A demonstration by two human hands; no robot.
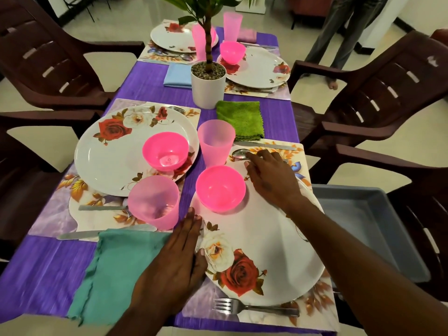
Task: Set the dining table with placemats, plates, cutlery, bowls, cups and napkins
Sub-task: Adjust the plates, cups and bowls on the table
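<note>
Hands (169, 258) on plate (261, 238) — no readable writing

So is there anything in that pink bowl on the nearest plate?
Empty. The pink bowl stands upright on the nearest plate, and its whole inside shows plain pink with nothing in it.

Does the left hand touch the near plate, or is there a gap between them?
Touching. In the head view, the left hand lies flat against the left rim of the near plate, its thumb on the rim beside the white rose; no gap shows there.
</note>
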